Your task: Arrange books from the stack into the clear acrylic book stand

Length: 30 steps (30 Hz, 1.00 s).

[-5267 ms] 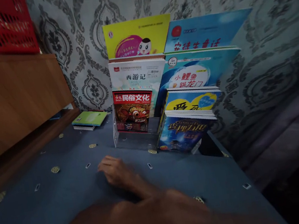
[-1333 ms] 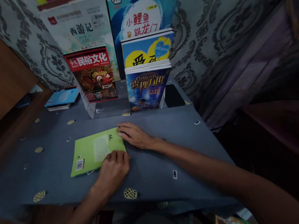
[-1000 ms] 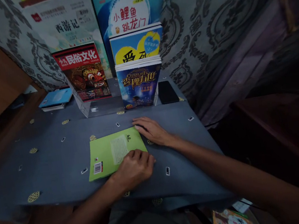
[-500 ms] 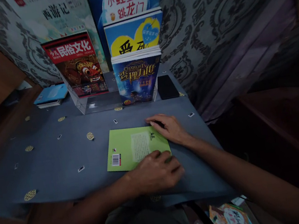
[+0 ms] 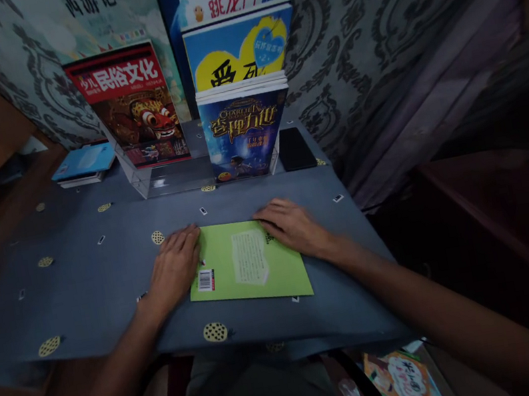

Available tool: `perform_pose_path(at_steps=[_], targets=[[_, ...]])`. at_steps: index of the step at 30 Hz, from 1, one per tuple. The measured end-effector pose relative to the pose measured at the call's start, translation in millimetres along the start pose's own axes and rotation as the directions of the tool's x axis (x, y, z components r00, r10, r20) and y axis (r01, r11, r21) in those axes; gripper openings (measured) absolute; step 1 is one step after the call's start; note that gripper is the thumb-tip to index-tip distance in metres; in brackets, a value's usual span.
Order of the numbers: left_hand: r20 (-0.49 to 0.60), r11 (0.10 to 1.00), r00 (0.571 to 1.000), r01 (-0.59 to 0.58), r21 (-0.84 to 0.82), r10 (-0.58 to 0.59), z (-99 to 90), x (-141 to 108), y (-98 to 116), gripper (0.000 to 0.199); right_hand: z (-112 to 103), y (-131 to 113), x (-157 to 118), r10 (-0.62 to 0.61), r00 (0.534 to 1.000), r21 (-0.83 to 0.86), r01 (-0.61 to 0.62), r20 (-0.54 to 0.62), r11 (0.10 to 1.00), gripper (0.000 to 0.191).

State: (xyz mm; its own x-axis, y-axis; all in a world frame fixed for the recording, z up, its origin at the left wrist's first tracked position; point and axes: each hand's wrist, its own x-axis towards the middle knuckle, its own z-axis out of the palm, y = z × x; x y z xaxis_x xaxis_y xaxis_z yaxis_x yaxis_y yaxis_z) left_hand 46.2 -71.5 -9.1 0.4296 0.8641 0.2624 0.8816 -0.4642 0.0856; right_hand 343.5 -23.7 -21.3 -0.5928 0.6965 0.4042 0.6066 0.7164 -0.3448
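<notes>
A light green book lies closed on the cloth, back cover up, with a barcode at its lower left and a pale text panel in the middle. My left hand rests flat along the book's left edge, fingertips by the upper left corner. Over the upper right corner lies my right hand, its fingers stretched along the top edge and the thumb on the cover. Neither hand lifts the book.
Behind the book, a clear acrylic stand holds several upright books, among them a red-topped one and a blue one. A dark flat object lies right of it. Blue-covered books are stacked at left. Another book is below the table edge.
My left hand has moved from the book's lower right part to its left edge, its fingers straightening. My right hand stays near the upper right corner. The view has shifted slightly.
</notes>
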Motion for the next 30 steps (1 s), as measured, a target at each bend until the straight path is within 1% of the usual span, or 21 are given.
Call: perform_pose_path(at_steps=[2,4,6,8,10,12,15,19,21,23,25,26,27,28,29,30], targets=[[-0.041,1.0,0.999,-0.002,-0.03,0.001,1.9,-0.1,1.3,0.033,-0.5,-19.5,5.3,-0.001,0.997,-0.064,0.006,0.083,0.998,0.03],[-0.078,0.999,0.997,-0.011,-0.051,0.007,3.7,0.4,2.3,0.032,3.1,-42.9,11.1,-0.058,0.983,-0.034,0.065,0.175,0.997,0.034],[-0.099,0.997,0.995,-0.024,-0.068,0.018,5.4,0.8,1.4,0.033,10.3,-62.2,15.5,-0.138,0.956,0.027,0.136,0.258,0.99,0.039],[-0.111,0.996,0.994,-0.033,-0.08,0.024,6.9,0.9,-0.7,0.033,17.8,-70.9,16.3,-0.164,0.939,0.062,0.152,0.304,0.986,0.047],[-0.121,0.995,0.992,-0.044,-0.087,0.033,8.1,0.9,-2.7,0.034,21.7,-68.0,12.1,-0.138,0.942,0.074,0.121,0.306,0.99,0.052],[-0.131,0.995,0.991,-0.052,-0.087,0.04,9.0,0.6,-3.5,0.034,20.2,-57.2,3.2,-0.081,0.956,0.071,0.064,0.281,0.995,0.054],[-0.135,0.994,0.99,-0.054,-0.096,0.04,9.6,-0.5,-2.8,0.034,10.4,-36.6,-15.3,0.028,0.971,0.047,-0.04,0.237,0.998,0.056],[-0.099,0.988,0.995,-0.035,-0.149,0.021,6.2,1.1,-4.7,0.036,-4.2,-17.3,-37.4,0.152,0.97,-0.002,-0.154,0.188,0.988,0.057],[-0.065,0.979,0.998,-0.035,-0.2,0.023,0.9,5.8,-9.2,0.037,-8.8,-15.9,-42.0,0.18,0.968,-0.04,-0.175,0.174,0.984,0.055],[-0.014,0.965,0.999,-0.035,-0.261,0.033,-6.7,13.5,-15.8,0.038,-10.9,-23.6,-39.9,0.172,0.971,-0.081,-0.16,0.165,0.984,0.05],[0.053,0.948,0.997,-0.03,-0.318,0.05,-14.9,22.4,-22.6,0.04,-10.2,-42.2,-32.0,0.098,0.978,-0.082,-0.084,0.186,0.993,0.044],[0.083,0.939,0.995,-0.025,-0.343,0.057,-18.6,26.6,-25.5,0.04,-8.7,-55.1,-26.5,0.027,0.976,-0.053,-0.016,0.214,0.998,0.042],[0.107,0.932,0.992,-0.018,-0.363,0.061,-21.5,30.1,-27.7,0.04,-6.4,-69.5,-20.7,-0.069,0.966,-0.002,0.072,0.251,0.997,0.04],[0.121,0.925,0.991,-0.009,-0.379,0.059,-23.7,32.9,-29.3,0.041,-3.4,-84.5,-14.8,-0.172,0.942,0.058,0.162,0.288,0.985,0.039],[0.126,0.92,0.991,0.0,-0.392,0.053,-25.0,34.8,-30.1,0.041,0.1,-98.8,-9.2,-0.276,0.908,0.12,0.25,0.316,0.961,0.038],[0.125,0.915,0.991,0.009,-0.402,0.045,-25.5,35.8,-30.5,0.04,3.9,-111.4,-3.9,-0.349,0.876,0.168,0.309,0.334,0.936,0.038]])
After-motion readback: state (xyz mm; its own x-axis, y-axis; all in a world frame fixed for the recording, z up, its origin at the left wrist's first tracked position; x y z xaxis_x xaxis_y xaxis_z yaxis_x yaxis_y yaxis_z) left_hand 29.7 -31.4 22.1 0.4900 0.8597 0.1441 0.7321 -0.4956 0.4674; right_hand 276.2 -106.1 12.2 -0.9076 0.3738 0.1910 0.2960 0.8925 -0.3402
